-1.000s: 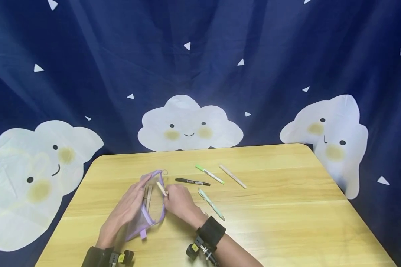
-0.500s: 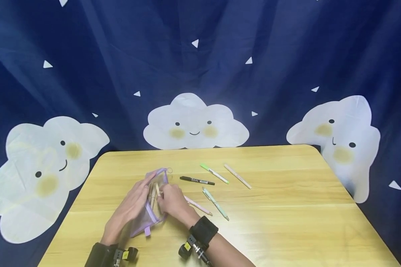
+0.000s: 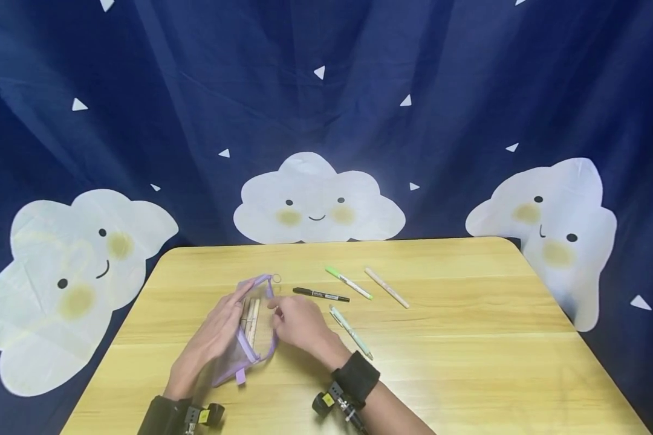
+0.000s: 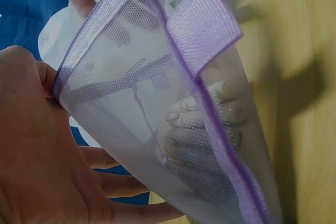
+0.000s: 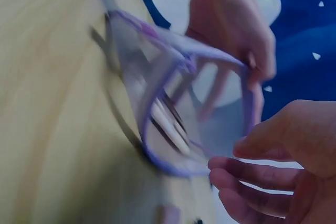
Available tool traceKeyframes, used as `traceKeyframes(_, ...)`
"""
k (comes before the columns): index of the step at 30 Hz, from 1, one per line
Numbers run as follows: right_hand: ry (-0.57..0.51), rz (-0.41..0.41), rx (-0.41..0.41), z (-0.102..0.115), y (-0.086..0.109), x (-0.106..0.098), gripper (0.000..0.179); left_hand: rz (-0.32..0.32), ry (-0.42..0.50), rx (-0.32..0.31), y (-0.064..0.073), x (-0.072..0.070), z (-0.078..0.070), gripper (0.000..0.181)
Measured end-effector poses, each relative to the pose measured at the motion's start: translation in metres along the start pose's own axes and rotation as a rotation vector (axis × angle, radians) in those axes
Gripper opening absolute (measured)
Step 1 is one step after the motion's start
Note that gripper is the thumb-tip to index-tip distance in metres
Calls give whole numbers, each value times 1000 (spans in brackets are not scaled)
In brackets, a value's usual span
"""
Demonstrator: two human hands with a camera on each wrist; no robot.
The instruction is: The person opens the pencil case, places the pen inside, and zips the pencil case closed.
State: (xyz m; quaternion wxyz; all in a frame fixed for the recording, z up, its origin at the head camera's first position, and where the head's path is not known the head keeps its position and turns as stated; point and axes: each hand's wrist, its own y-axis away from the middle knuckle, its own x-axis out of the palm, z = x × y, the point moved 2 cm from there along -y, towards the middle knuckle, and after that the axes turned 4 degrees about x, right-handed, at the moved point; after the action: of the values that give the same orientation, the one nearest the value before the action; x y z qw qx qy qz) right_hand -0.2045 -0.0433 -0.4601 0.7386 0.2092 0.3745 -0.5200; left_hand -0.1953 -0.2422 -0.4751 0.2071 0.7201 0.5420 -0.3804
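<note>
A purple mesh pencil case [image 3: 230, 367] lies tilted on the table with its zipped mouth held wide. My left hand [image 3: 217, 323] grips its far-left edge; in the left wrist view the thumb hooks over the zip border and the fingers spread along the mesh. Several pale slim pens [image 3: 253, 317] lie inside, their ends showing through the opening in the right wrist view. Right beside the mouth, my right hand [image 3: 299, 320] has loosely bent fingers [image 5: 257, 174] with nothing between them.
On the wooden table [image 3: 468, 362], right of the case, lie a black marker [image 3: 321, 295], a green-and-white pen [image 3: 349, 283], a pale pink pen [image 3: 386, 287] and a mint pen [image 3: 350, 331]. A blue cloud-print curtain [image 3: 359, 121] hangs behind.
The right hand has put a pale pen into the case, let it go and drawn back to the right. A pink pen seen half a second ago is now hidden under that arm.
</note>
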Motion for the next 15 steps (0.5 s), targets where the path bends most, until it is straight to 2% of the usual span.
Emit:
traceKeyframes(8, 105, -160, -99, -32, 9, -37, 31, 0, -10, -16, -1, 0, -1, 52)
traceKeyframes(15, 191, -259, -74, -73, 13, -59, 36, 7, -6, -28, 1, 3, 1, 53)
